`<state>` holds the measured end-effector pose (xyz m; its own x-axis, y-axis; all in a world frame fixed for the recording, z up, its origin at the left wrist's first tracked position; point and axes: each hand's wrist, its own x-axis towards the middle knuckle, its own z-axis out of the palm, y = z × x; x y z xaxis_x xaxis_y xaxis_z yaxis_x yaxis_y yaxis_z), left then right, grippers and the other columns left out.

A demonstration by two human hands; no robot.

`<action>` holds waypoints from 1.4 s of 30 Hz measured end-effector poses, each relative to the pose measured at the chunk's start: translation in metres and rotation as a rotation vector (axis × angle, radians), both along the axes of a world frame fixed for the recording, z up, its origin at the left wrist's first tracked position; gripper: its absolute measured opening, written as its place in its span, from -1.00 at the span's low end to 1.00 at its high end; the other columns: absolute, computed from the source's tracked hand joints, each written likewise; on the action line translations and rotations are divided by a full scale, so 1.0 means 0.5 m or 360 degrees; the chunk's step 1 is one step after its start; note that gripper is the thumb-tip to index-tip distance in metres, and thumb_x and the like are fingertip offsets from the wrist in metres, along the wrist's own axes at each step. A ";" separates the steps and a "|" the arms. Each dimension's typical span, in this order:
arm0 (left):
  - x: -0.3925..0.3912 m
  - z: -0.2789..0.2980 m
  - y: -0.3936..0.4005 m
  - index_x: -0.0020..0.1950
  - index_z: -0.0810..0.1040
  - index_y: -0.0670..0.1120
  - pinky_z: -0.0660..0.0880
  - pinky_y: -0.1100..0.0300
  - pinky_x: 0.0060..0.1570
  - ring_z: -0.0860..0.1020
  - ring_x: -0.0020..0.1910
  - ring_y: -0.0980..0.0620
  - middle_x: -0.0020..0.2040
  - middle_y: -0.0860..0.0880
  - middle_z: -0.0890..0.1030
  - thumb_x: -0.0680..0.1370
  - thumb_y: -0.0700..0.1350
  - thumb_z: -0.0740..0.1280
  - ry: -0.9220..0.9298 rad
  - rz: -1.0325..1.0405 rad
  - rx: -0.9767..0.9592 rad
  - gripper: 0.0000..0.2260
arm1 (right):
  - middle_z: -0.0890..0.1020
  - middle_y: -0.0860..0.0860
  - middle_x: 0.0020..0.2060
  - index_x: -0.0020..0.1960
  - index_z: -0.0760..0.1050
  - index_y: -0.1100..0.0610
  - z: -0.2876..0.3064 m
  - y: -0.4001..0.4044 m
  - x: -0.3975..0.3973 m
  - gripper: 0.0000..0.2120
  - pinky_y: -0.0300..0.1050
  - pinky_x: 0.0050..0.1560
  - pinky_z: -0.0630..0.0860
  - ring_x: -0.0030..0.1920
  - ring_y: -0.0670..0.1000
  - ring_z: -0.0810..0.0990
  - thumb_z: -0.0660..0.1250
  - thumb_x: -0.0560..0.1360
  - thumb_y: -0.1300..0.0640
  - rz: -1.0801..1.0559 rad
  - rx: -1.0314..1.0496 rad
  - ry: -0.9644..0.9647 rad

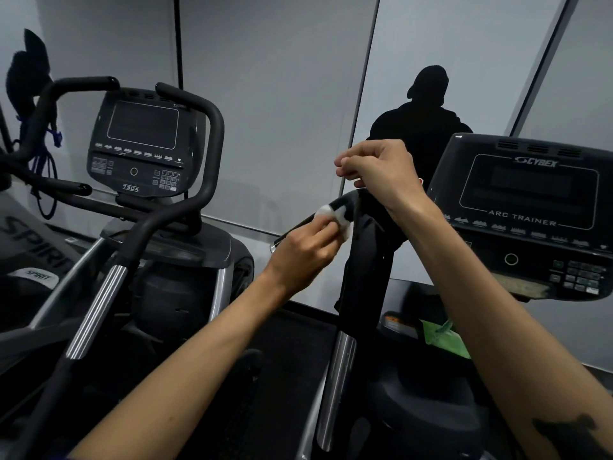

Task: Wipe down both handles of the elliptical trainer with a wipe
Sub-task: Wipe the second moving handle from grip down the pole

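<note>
At centre frame, the left hand (303,250) presses a white wipe (335,215) around the black handle (360,260), whose long axis drops toward the lower frame; the right hand (374,167) clamps its top end.

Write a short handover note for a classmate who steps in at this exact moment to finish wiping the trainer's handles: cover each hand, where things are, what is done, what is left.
Left hand: presses the white wipe against the side grip of the near handle, mid-wipe.
Right hand: curled over the top of that same handle, steadying it.
The trainer's console stands just to the right.
Done: cannot be judged beyond this stroke under way on the side grip.
Left: finish this handle's length, then wipe the trainer's other handle, which is out of view.
</note>
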<state>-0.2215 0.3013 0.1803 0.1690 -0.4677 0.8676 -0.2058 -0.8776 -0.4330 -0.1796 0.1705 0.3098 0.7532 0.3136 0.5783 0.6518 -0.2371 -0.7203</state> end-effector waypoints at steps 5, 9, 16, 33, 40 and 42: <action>-0.022 -0.020 0.048 -0.02 0.65 -0.20 0.55 -0.01 -0.27 0.58 -0.16 -0.16 -0.13 -0.15 0.64 0.43 -0.37 0.32 0.0319 0.0081 -0.0815 -0.80 | 0.74 0.02 -0.27 -0.18 0.71 0.11 -0.001 -0.001 0.001 -0.84 -0.17 -0.05 0.61 -0.11 0.01 0.70 0.37 0.46 0.28 0.0002 0.0034 0.0041; 0.005 0.059 0.030 -0.05 0.73 -0.15 0.60 0.06 -0.04 0.68 -0.15 0.04 -0.14 -0.06 0.74 0.48 -0.30 0.40 0.0533 -0.0178 -0.1687 -0.85 | 0.74 0.04 -0.27 -0.18 0.71 0.12 0.000 0.002 0.000 -0.83 -0.20 -0.09 0.59 -0.17 -0.06 0.66 0.37 0.46 0.29 -0.0006 0.0061 0.0056; 0.009 0.071 -0.034 -0.04 0.71 -0.14 0.60 0.08 -0.05 0.67 -0.11 0.04 -0.12 -0.01 0.73 0.47 -0.34 0.37 0.0495 -0.0472 -0.1626 -0.82 | 0.74 0.03 -0.26 -0.21 0.70 0.06 0.000 -0.001 0.001 -0.82 -0.17 -0.03 0.57 -0.14 -0.06 0.67 0.37 0.47 0.26 -0.0066 0.0107 0.0054; 0.002 0.153 -0.057 -0.06 0.76 -0.16 0.63 0.15 0.06 0.71 -0.11 0.12 -0.15 -0.05 0.75 0.43 -0.36 0.43 0.0789 -0.0724 -0.1962 -0.82 | 0.71 -0.05 -0.35 -0.28 0.71 0.04 -0.007 -0.003 0.017 -0.84 0.03 0.13 0.63 -0.06 0.01 0.70 0.40 0.40 0.21 -0.0176 0.0358 0.0214; 0.005 0.215 -0.025 -0.16 0.66 -0.03 0.66 0.10 -0.05 0.69 -0.20 0.05 -0.21 -0.03 0.71 0.47 -0.24 0.54 0.0600 -0.0907 -0.2448 -0.87 | 0.67 0.02 -0.15 0.18 0.54 0.14 0.016 -0.024 0.012 -0.71 -0.24 -0.26 0.47 -0.28 -0.12 0.59 0.43 0.57 -0.02 0.0219 0.0333 0.0302; 0.011 0.219 -0.036 -0.16 0.64 -0.06 0.67 0.01 -0.01 0.71 -0.16 -0.04 -0.19 -0.08 0.71 0.48 -0.24 0.53 0.0606 -0.0965 -0.2580 -0.88 | 0.66 0.05 -0.13 0.24 0.55 0.18 0.027 -0.030 0.014 -0.70 -0.24 -0.20 0.55 -0.24 -0.09 0.65 0.48 0.54 0.17 0.0410 0.0204 0.0252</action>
<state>-0.2158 0.2833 0.2899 0.5980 0.6723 0.4364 -0.5062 -0.1054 0.8559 -0.1726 0.1557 0.3231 0.7422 0.4380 0.5073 0.5560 0.0202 -0.8309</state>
